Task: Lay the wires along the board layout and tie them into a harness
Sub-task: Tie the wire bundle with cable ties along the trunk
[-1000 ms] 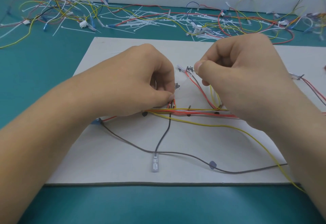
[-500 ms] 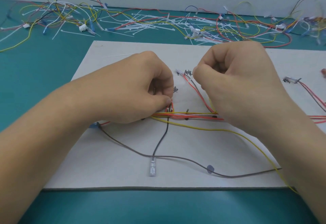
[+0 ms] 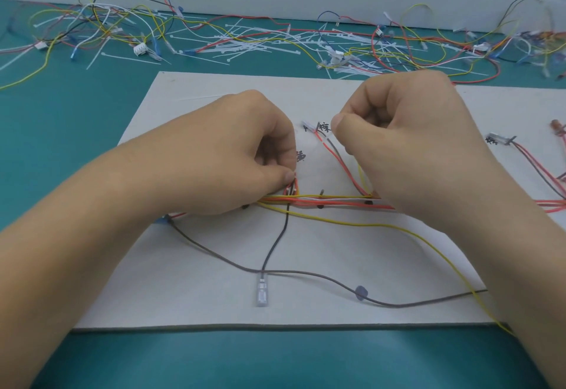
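Head camera is looking down at two hands working over a white board (image 3: pixel 214 296). The left fingers (image 3: pixel 286 175) are curling in tight. The thumb and first finger are pinching the wire bundle (image 3: pixel 330 200) right where a few red and black wires are turning up out of it. The right fingers (image 3: pixel 340 122) are curling in too, with the thumb pressing on the first finger. I cannot tell if something thin is sitting in that pinch.

The left hand (image 3: pixel 239 155) is sitting at 9 o'clock from the board's middle, and the right hand (image 3: pixel 407 137) at 2 o'clock. The bundle is lying flat across the middle, running from 9 o'clock to 3 o'clock, beside some small black dots (image 3: pixel 320 205).

These wires are looking thin, light and bendy. I think they are going to spring apart and slide if nobody is holding them. A good place to be holding is the wire itself, close to the spot to be tied, not the little plugs, which may be easy to break.

A black wire (image 3: pixel 275 244) is dropping toward 6 o'clock to a clear plug (image 3: pixel 262 292). A grey wire (image 3: pixel 306 272) is crossing just above the plug. A yellow wire (image 3: pixel 413 232) is running off the board toward 4 o'clock. White cable ties (image 3: pixel 245 45) are lying mixed with spare wires at 12 o'clock on the green table (image 3: pixel 76 112).
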Tool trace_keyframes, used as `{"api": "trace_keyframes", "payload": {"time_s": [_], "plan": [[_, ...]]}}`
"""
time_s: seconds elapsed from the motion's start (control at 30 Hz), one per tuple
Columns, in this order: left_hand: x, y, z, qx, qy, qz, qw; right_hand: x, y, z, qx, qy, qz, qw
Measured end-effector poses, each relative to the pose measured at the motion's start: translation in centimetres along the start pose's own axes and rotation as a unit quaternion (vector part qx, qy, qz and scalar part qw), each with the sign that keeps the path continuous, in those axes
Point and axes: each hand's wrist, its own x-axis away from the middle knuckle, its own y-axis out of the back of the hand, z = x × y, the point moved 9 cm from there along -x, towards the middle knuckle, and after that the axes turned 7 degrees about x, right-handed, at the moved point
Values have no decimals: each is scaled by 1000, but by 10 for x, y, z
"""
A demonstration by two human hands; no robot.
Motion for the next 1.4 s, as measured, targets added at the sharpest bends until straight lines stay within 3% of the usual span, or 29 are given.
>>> {"api": "trace_keyframes", "payload": {"time_s": [0.63,0.83,0.97,1.1,1.17,1.23,1.33,1.4], "plan": [[1,4,-2,22,-24,5,999,3,3,6,28,27,-24,999],[10,36,-10,-43,-46,-78,995,6,6,10,39,44,-21,998],[14,49,-7,-42,-48,-98,993,7,19,18,-12,66,-54,996],[13,45,-9,-45,-56,-89,993,25,40,44,-130,146,-93,976],[11,43,-5,-43,-45,-82,995,33,30,58,-97,194,-27,976],[9,43,0,-41,-32,-79,996,37,10,63,-37,223,95,969],[7,44,3,-42,-29,-79,996,35,-11,44,47,198,221,954],[8,43,4,-41,-30,-81,995,34,-19,32,118,181,247,944]]}}
